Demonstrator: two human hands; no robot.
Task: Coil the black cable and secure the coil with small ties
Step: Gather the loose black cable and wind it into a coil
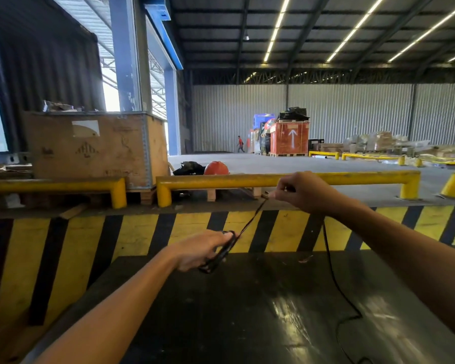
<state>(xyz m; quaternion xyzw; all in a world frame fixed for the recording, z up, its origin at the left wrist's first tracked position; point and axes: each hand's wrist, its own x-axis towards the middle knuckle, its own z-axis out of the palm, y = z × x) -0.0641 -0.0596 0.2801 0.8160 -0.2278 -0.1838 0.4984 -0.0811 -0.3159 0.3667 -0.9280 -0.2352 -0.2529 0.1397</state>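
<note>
With the left hand [202, 249] gripping the coil [220, 254] and the right hand [300, 191] pinching the cable [251, 219], keep each loop equal and taut.

left hand [204, 249] gripping coil [220, 256], right hand [298, 191] pinching cable [250, 220]

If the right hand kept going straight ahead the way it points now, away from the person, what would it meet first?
Most likely the yellow guard rail. The right hand, pinching the black cable, overlaps the rail in this view. Depth is unclear, so how far apart they are cannot be told.
</note>
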